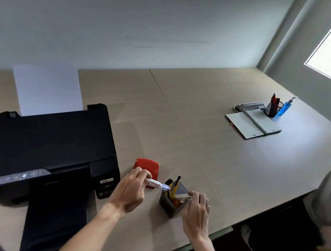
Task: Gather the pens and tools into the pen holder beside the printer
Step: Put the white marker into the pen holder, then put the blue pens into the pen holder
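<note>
A dark square pen holder (169,206) stands on the desk just right of the black printer (45,148). Inside it I see a yellow pencil (175,185), a black-handled tool and something orange. My left hand (129,192) grips a white marker (155,183) with a clear cap, its tip at the holder's left rim. My right hand (196,212) pinches a pale flat item (182,195) at the holder's right rim; I cannot tell what that item is.
A red stamp box (146,166) sits behind my left hand. Far right on the desk lie an open spiral notebook (253,124), a mesh pen cup (272,108), a blue bottle (285,107) and a power strip. Another person's shirt shows at the right edge.
</note>
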Demonstrator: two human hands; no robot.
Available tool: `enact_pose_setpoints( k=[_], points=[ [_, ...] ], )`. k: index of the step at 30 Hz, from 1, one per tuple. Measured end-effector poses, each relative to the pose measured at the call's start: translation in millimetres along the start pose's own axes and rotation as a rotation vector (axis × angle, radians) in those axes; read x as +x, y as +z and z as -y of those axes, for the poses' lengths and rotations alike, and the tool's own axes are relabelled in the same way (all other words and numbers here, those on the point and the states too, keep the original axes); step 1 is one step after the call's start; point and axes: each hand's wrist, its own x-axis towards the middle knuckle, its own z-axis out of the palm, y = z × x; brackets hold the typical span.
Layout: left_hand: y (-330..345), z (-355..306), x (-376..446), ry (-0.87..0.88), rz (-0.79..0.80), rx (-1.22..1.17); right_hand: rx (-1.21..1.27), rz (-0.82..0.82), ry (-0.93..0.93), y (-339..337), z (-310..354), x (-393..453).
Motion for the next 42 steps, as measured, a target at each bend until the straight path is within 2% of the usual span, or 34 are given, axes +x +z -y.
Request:
enact_pose_setpoints(
  k=[5, 10, 13, 19, 26, 30, 35, 39, 42],
  points=[
    [12, -20, 17, 0.068, 0.06, -0.025, -0.035, 0.062, 0.036, -10, -4, 8],
    [34, -40, 27, 0.046, 0.146, -0.153, -0.006, 0.069, 0.058, -21, -4, 14],
    [47, -44, 28, 0.023, 0.146, -0.164, 0.025, 0.105, 0.121, -24, -7, 8],
    [41, -19, -3, -0.038, 0.056, -0.197, -0.029, 0.39, 0.176, -11, -21, -26],
    [-10, 72, -107, -0.389, -0.041, -0.088, -0.096, 0.7, 0.065, 35, -2, -50],
    [-45, 113, -178, -0.598, -0.179, 0.067, -0.112, 0.724, -0.096, 65, 46, -47],
    [-81, 142, -252, -0.876, -0.333, 0.262, -0.018, 0.726, -0.378, 96, 138, -57],
    [-97, 160, -296, -1.168, -0.328, 0.285, -0.009, 0.755, -0.579, 122, 207, -91],
    [-100, 185, -319, -1.28, -0.242, 0.383, 0.004, 0.759, -0.74, 145, 251, -126]
  ],
)
